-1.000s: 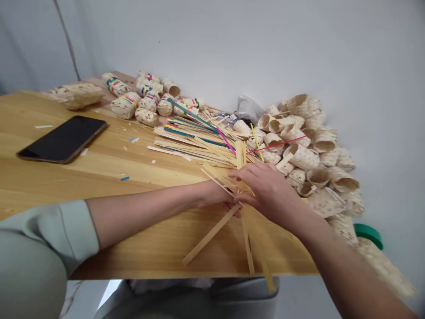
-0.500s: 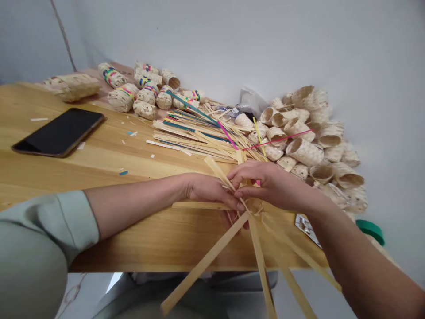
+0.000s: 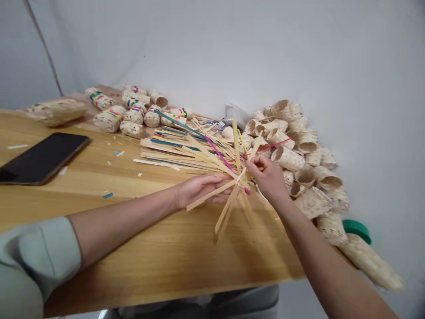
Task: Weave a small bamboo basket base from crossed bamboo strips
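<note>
A small weave of pale strips [image 3: 241,179] has its long ends spreading out in all directions, with magenta, yellow and red strips among them. Under its left side lies my left hand [image 3: 204,189], palm up, its fingers partly hidden by the strips. My right hand [image 3: 265,173] pinches a pale strip at the upper right of the weave. Behind, a pile of loose pale and blue strips [image 3: 172,148] lies on the wooden table [image 3: 159,261].
Woven tubes [image 3: 288,157] are heaped on the right, near a green tape roll [image 3: 357,229]. Colour-banded woven pieces [image 3: 109,118] stand at the back left. A black phone [image 3: 43,155] lies at the left. A clear plastic bag [image 3: 236,113] is by the wall.
The weave has turned and its strips now point differently. My left hand has opened out beneath it, and my right hand has moved to its upper right. The view has shifted.
</note>
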Action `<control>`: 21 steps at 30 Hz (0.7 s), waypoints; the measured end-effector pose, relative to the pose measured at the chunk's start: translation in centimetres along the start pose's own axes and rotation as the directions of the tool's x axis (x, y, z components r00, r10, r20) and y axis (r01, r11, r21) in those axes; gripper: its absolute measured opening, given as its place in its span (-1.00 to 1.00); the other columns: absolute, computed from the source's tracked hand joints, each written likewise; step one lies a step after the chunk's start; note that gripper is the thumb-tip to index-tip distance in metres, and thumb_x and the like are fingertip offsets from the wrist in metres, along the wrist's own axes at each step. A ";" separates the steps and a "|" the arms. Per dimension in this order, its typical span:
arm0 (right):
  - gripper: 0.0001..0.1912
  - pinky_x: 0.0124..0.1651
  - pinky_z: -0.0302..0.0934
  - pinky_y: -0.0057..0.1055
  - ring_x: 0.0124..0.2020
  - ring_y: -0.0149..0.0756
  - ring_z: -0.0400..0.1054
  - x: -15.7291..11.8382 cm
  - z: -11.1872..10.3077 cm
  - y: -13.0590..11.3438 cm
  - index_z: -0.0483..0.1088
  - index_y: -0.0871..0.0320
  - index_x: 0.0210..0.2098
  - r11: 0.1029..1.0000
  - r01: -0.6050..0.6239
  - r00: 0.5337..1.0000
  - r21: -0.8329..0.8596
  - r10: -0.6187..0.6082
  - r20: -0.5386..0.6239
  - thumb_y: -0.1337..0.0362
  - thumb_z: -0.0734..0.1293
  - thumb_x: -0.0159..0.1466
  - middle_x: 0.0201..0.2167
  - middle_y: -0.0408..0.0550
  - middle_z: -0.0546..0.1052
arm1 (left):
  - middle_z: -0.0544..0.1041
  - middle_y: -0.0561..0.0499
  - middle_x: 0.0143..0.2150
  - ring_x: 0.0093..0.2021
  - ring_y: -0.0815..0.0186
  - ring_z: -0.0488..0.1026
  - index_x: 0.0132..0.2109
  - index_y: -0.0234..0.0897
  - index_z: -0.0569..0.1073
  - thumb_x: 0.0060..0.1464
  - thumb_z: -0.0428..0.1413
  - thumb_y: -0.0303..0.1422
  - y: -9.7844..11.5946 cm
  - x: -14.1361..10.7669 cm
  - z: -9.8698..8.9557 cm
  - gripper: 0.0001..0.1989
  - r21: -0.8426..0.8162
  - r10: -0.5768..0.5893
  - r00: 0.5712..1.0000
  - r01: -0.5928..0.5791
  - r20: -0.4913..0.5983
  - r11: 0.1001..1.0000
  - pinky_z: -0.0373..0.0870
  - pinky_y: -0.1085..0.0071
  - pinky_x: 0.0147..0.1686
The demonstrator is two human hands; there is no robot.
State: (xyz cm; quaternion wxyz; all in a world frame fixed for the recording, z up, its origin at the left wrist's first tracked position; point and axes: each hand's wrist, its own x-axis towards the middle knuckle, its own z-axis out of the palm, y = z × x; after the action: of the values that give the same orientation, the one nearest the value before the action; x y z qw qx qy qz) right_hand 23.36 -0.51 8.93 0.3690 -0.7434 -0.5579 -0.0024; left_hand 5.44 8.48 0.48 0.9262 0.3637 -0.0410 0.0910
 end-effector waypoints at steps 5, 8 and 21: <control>-0.78 -0.42 -0.02 -0.40 -0.50 -0.34 0.26 -0.2 0.5 -1.1 0.37 0.10 -0.52 0.964 -0.034 0.999 -0.264 0.043 0.027 0.13 0.27 0.17 -0.54 -0.15 0.46 | 0.55 -0.16 0.00 -0.02 0.15 0.49 0.00 -0.32 0.50 0.17 0.10 -0.25 0.9 -0.6 0.3 -0.69 0.083 -0.064 0.998 0.063 0.010 0.995 0.38 0.19 -0.01; -0.80 -0.43 -0.05 -0.41 -0.50 -0.33 0.27 -0.9 0.6 -2.6 0.39 0.09 -0.52 0.931 0.011 0.997 -0.366 0.017 0.073 0.16 0.27 0.17 -0.52 -0.14 0.48 | 0.59 -0.19 -0.10 -0.12 0.18 0.53 -0.07 -0.38 0.53 0.07 0.21 -0.21 1.0 -0.7 0.4 -0.64 0.208 -0.178 0.983 0.183 -0.041 0.961 0.43 0.27 -0.10; -0.80 -0.42 -0.01 -0.38 -0.49 -0.31 0.27 -1.4 2.5 -2.9 0.39 0.09 -0.48 0.974 0.041 0.999 -0.225 -0.035 0.030 0.13 0.29 0.18 -0.51 -0.13 0.47 | 0.61 -0.12 -0.34 -0.32 0.27 0.55 -0.28 -0.41 0.55 -0.06 0.29 -0.15 0.2 -0.2 0.3 -0.64 0.356 -0.064 0.975 0.138 -0.213 0.924 0.45 0.32 -0.18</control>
State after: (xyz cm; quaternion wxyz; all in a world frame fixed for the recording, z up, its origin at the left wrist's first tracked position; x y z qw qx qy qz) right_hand 19.38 0.04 8.12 0.2749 -0.7696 -0.5728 -0.0629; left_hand 5.20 8.41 0.82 0.8444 0.5216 0.0876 0.0848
